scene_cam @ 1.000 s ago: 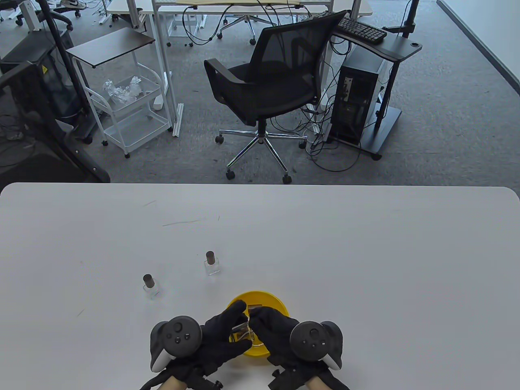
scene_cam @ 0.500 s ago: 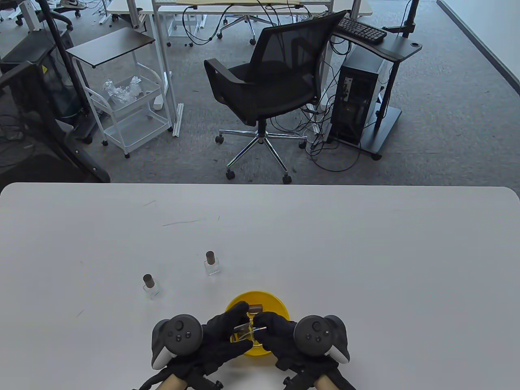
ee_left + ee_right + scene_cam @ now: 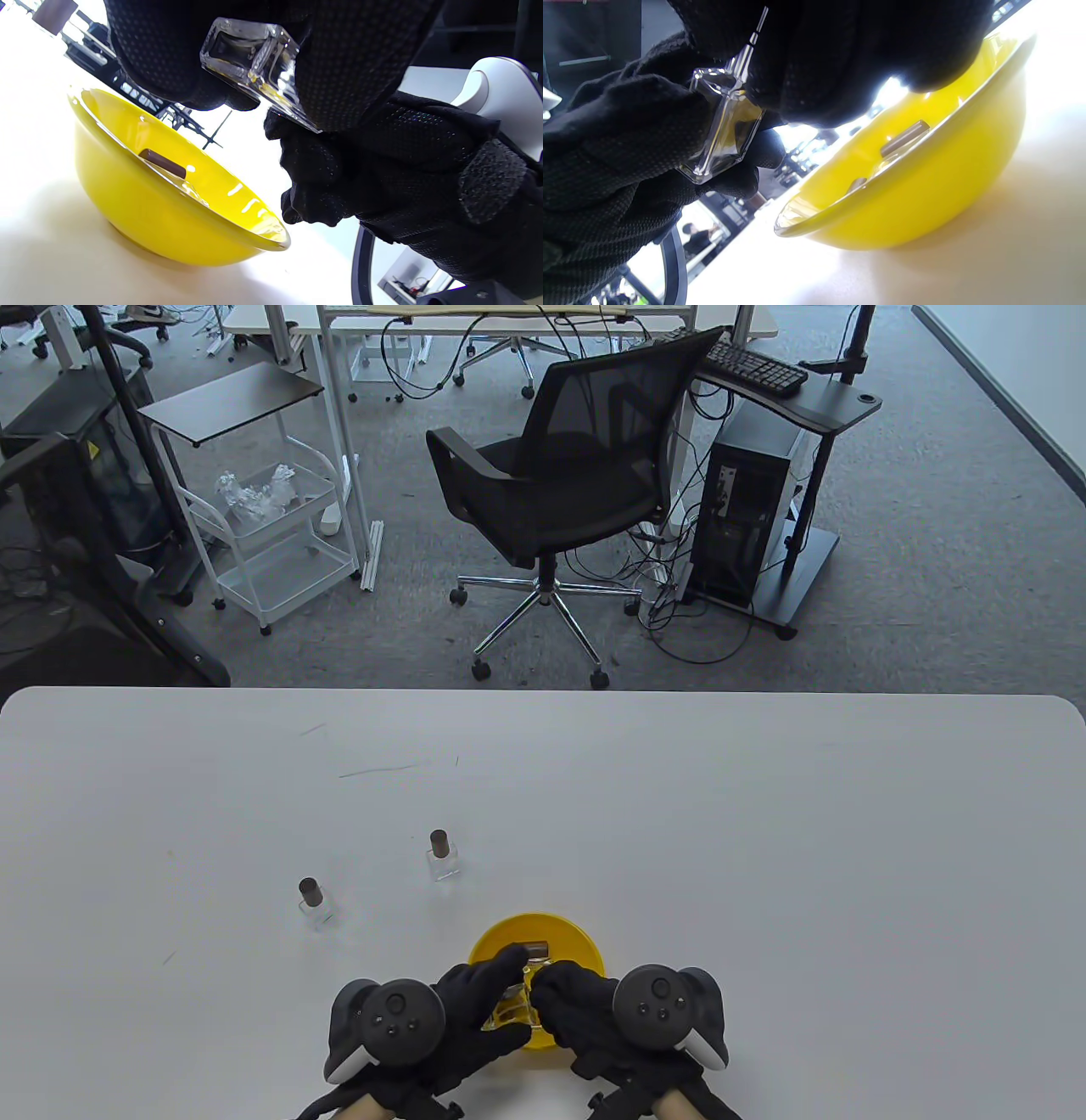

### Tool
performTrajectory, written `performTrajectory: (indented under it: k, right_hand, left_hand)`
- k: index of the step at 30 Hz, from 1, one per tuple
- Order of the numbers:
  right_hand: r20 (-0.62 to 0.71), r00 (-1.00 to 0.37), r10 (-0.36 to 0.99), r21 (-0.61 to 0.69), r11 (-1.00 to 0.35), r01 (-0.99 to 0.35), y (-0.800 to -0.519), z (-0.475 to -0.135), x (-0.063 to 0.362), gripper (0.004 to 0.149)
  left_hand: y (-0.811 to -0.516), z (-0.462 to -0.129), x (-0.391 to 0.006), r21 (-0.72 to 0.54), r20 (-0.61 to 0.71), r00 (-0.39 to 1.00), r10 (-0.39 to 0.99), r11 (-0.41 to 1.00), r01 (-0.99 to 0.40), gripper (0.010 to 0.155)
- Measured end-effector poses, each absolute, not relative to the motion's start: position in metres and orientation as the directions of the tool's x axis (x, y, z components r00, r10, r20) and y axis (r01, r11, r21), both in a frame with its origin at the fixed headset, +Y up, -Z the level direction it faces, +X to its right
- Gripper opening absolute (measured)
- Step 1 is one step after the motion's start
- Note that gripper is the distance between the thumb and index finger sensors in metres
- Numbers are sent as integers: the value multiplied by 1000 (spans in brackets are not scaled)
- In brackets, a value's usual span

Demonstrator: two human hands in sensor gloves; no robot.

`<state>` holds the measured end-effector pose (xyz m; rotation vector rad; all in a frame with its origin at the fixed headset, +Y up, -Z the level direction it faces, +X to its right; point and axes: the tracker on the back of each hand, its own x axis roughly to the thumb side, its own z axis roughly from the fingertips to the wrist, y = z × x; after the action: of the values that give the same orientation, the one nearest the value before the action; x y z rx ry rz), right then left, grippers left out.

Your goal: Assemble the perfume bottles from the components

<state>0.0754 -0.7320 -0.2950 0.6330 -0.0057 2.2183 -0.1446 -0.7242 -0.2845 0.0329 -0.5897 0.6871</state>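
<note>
My left hand grips a clear square glass bottle just above the near side of the yellow bowl. The bottle also shows in the left wrist view and the right wrist view. My right hand pinches a sprayer at the bottle's neck. Its thin stem runs from the bottle's mouth up into my fingers, which hide the sprayer's head. A brown cap lies in the bowl; it also shows in the left wrist view and the right wrist view.
Two capped bottles stand on the white table to the left of the bowl, one further back and one nearer and further left. The table's front edge is just below my wrists.
My left hand has shifted right and both hands have closed in on each other over the bowl. The sprayer in my right hand has come to the bottle's neck.
</note>
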Motion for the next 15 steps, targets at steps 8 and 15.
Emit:
performTrajectory:
  k: [8, 15]
  right_hand:
    - [443, -522, 729, 114, -623, -774, -728, -298, 79, 45]
    - [469, -599, 649, 31, -690, -723, -722, -302, 87, 44]
  left_hand:
    - [-717, -287, -159, -96, 494, 637, 592, 765, -637, 78]
    - [-715, -292, -179, -43, 431, 653, 623, 737, -674, 78]
